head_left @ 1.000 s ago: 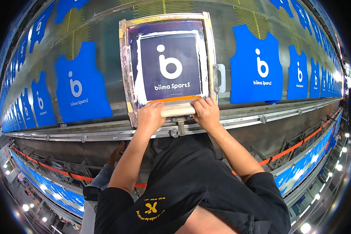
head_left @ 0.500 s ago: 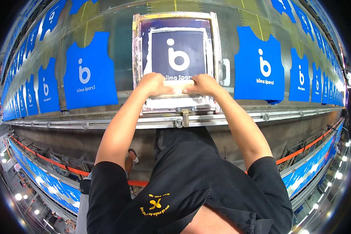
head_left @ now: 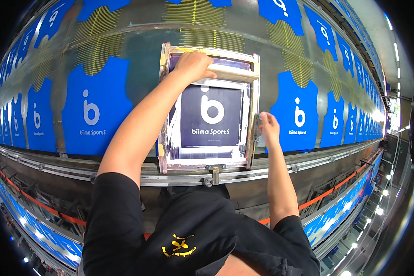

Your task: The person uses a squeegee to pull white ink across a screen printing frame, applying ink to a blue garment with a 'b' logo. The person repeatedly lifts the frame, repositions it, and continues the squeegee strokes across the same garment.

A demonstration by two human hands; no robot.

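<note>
My left hand (head_left: pixel 194 67) is closed on the wooden squeegee (head_left: pixel 232 72) near the far end of a screen-printing frame (head_left: pixel 255 96). The frame holds a dark stencil (head_left: pixel 199 134) with a white design and white ink smeared around it. My right hand (head_left: pixel 269 125) has its fingers curled on the clear handle (head_left: pixel 257 129) at the frame's right side. The frame lies on a long printing table between blue vest panels (head_left: pixel 71 115) bearing white printing.
More blue panels (head_left: pixel 333 129) run along both sides and the far row over yellow-ruled platens (head_left: pixel 280 32). A metal rail (head_left: pixel 290 165) edges the table near my body. Behind me are another table with blue pieces (head_left: pixel 322 221) and orange rails (head_left: pixel 317 198).
The squeegee has travelled from the near end to the far end in my left hand. My right hand has left the squeegee for the side handle. The view has shifted.
</note>
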